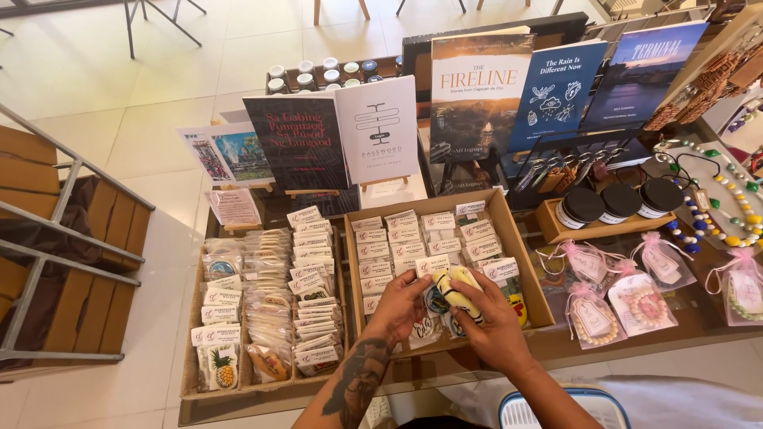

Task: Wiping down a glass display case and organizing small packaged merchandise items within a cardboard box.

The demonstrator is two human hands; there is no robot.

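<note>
Both hands are meeting over the near edge of the cardboard box (520, 262). The right hand (494, 324) is gripping a small yellow packet (461, 292), fingers closed around it. The packet's long axis is running from lower right to upper left, its far end pointing toward the rows of small labelled packets (413, 238). The left hand (401, 306) is touching the packet's left side, fingertips pinched narrow. Books (477, 95) are standing behind the box.
</note>
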